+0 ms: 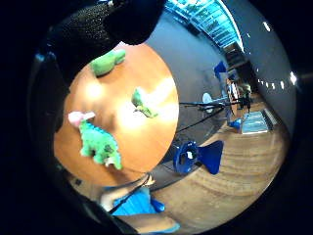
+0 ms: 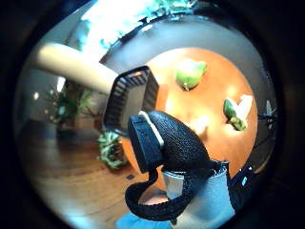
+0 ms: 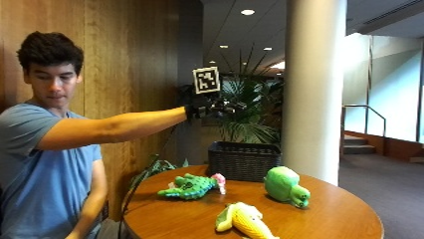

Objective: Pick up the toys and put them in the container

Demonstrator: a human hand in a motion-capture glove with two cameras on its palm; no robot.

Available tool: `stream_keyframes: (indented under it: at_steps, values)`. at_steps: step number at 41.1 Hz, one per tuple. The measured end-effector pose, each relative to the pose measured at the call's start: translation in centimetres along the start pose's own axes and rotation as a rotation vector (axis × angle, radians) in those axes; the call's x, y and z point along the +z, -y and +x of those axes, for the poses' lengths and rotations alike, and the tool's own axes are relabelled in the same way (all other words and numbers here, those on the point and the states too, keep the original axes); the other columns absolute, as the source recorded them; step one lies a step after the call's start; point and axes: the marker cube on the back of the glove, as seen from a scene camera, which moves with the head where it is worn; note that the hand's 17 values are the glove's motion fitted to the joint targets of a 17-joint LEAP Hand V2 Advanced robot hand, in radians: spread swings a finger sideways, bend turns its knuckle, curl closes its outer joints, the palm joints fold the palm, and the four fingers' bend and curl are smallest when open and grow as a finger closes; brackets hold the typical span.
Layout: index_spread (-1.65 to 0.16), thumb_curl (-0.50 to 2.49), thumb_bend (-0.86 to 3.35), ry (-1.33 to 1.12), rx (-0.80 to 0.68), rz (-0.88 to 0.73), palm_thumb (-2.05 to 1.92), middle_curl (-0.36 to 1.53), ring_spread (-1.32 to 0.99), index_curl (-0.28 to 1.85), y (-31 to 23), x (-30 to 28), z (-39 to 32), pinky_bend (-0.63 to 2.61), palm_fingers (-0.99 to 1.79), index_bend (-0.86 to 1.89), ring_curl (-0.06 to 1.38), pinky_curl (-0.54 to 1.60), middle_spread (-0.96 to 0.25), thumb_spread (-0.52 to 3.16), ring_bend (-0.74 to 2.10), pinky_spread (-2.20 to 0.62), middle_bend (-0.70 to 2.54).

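Right arm stretched out straight at shoulder height, gloved right hand (image 3: 202, 108) high in the air above the bench (image 3: 331, 214), over the gap between the person and the basket (image 3: 243, 159). Hand holds nothing. Fingers (image 3: 228, 107) point away from the person toward the basket side, apparently relaxed and not gripping; can't tell exactly how far they are spread. In the thumb side palm view the thumb (image 2: 164, 140) crosses the middle, with nothing under it.

Toys all on the round wooden bench, none in the container:
- green dinosaur (image 3: 189, 186) with a pink bit at its head, lying near the bench's back left edge, just in front of the basket, head end toward it.
- round green plush (image 3: 285, 185) sits right of the dinosaur, near the back edge, beside the white column (image 3: 315, 89).
- yellow and green plush (image 3: 242, 219) lies on its side near the front edge, apart from the other two.

The basket is a dark woven container at the back edge of the bench; it shows open-topped in the thumb side palm view (image 2: 131, 95). Can't tell whether it stands on the bench or just behind it.

The palm views look down on the bench from well above, all three toys well apart from the hand.
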Motion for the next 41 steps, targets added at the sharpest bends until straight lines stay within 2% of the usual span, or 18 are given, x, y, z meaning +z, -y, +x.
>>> stream_keyframes:
  at_steps: [3, 10, 16, 20, 25, 30, 37, 41]
  values:
    - [-0.16, 0.01, -0.04, -0.035, -0.045, 0.002, -0.06, 0.04, -0.01, 0.04, -0.2, 0.1, 0.4, 0.68, 0.11, 0.13, 0.01, 0.16, 0.0, 0.56, 0.16, 0.02, 0.16]
    - [-0.24, 0.04, -0.05, 0.04, 0.078, 0.017, -0.07, 0.09, -0.01, 0.09, 0.2, -0.2, 0.1, 0.79, 0.05, 0.15, 0.04, 0.24, 0.0, 0.89, 0.2, 0.03, 0.19]
    - [-0.27, 0.06, -0.05, 0.051, -0.01, 0.009, -0.07, 0.13, -0.01, 0.13, -0.1, -0.2, 0.5, 0.83, 0.03, 0.16, 0.07, 0.27, -0.01, 1.02, 0.21, 0.04, 0.19]
    - [-0.28, 0.07, -0.05, 0.001, 0.131, -0.014, -0.07, 0.16, -0.01, 0.15, 0.5, -0.1, 0.9, 0.85, 0.02, 0.16, 0.08, 0.28, -0.01, 1.07, 0.22, 0.04, 0.19]
    - [-0.29, 0.08, -0.07, 0.03, 0.036, -0.036, -0.1, 0.18, -0.02, 0.16, 0.5, -0.4, 1.4, 0.9, -0.02, 0.12, 0.1, 0.3, -0.01, 1.07, 0.24, 0.04, 0.19]
    - [-0.29, 0.1, -0.07, -0.018, 0.016, -0.026, -0.1, 0.21, -0.01, 0.16, 0.9, -0.5, 4.2, 0.97, -0.05, 0.12, 0.12, 0.32, -0.01, 1.05, 0.24, 0.05, 0.18]
    - [-0.3, 0.12, -0.06, -0.03, 0.035, -0.082, -0.08, 0.23, 0.0, 0.17, 1.4, 0.7, 8.7, 1.03, -0.06, 0.11, 0.14, 0.34, -0.01, 1.04, 0.25, 0.06, 0.19]
    - [-0.29, 0.14, -0.06, -0.067, 0.148, -0.113, -0.07, 0.24, 0.01, 0.16, 1.9, 2.2, 11.9, 1.1, -0.15, 0.07, 0.15, 0.36, 0.0, 1.02, 0.23, 0.08, 0.16]
